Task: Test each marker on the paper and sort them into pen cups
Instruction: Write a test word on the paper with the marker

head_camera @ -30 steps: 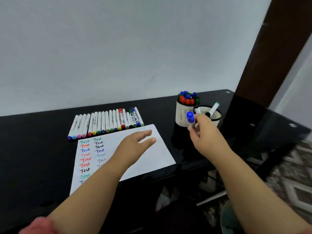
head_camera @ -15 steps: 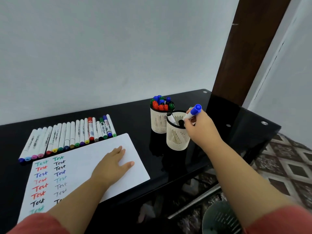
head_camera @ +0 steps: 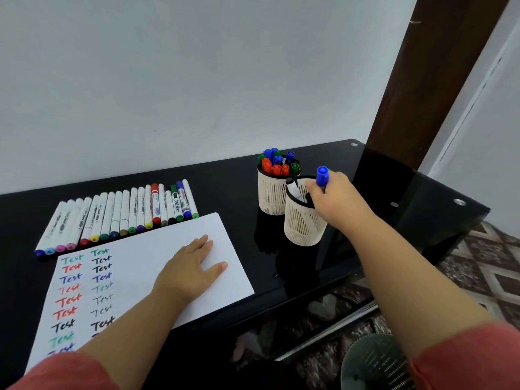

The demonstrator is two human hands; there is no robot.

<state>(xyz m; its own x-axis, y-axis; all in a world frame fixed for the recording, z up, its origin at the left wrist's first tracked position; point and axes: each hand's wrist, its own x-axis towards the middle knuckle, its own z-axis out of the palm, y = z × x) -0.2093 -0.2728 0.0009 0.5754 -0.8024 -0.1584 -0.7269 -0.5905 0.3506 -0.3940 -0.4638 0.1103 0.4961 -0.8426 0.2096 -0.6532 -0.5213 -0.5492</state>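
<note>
over the near cup [head_camera: 304, 223], blue marker [head_camera: 322, 175] now upright, right hand [head_camera: 334, 198] gripping

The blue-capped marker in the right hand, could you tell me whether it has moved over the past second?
Yes. The blue-capped marker went from in front of the full cup to above the nearer cup.
</note>
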